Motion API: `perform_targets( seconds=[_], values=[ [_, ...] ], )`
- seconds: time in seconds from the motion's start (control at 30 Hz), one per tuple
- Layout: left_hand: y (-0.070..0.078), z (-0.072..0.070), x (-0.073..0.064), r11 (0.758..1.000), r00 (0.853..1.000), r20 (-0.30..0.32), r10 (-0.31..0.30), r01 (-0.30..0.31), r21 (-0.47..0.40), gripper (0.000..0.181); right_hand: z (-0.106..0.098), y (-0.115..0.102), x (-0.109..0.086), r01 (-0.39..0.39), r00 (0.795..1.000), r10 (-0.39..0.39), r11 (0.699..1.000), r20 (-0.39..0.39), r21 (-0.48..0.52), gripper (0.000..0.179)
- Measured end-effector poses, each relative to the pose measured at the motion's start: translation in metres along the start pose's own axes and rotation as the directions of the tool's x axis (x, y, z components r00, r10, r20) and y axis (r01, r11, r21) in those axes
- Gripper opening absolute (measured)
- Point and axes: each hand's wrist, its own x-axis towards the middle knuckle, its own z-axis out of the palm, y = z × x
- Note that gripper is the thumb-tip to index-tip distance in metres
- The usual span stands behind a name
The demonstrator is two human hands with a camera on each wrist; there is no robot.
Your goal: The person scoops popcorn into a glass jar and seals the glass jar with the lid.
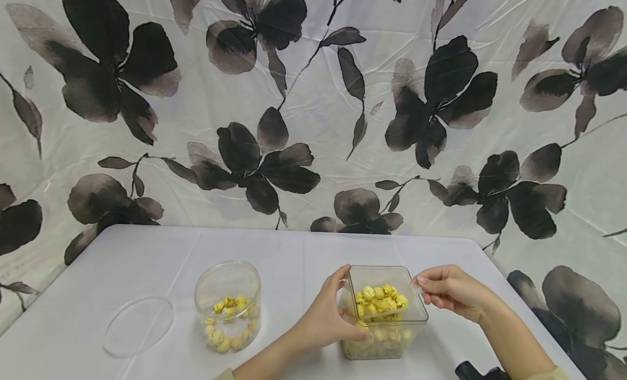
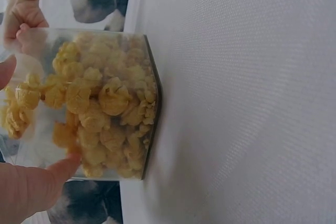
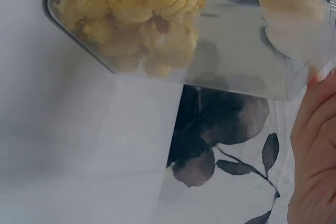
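A clear square container, partly filled with yellow popcorn, stands upright on the table. My left hand grips its left side, thumb across the front and fingers toward the back. At the right rim, my right hand pinches the end of a see-through utensil, seemingly a spoon; its other end is hard to make out through the container wall. The right wrist view has my right hand beside the container's upper edge. Popcorn pieces show through the wall in the left wrist view.
A clear round jar holding some yellow popcorn stands left of the square container. Farther left, a clear round lid lies flat on the white table. A black object sits near the front right edge. Floral cloth hangs behind.
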Motion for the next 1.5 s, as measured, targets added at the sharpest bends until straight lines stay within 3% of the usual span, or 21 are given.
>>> perform_targets(
  seconds=[0.47,0.8,1.5],
  values=[
    [-0.002,0.0,0.0,1.0,1.0,0.003,0.011,-0.011,0.001,0.11,-0.01,0.003,-0.005,0.0,1.0,0.0,0.998,0.001,0.06,0.027],
    [-0.002,0.0,0.0,1.0,1.0,0.002,0.013,-0.013,0.001,0.111,-0.018,0.005,-0.005,0.014,0.998,-0.022,0.991,0.063,0.129,0.015],
    [-0.003,0.0,-0.001,1.0,1.0,-0.001,0.019,-0.019,-0.018,0.109,-0.018,0.0,-0.007,-0.003,0.999,-0.008,0.977,0.049,0.213,0.021]
  ],
)
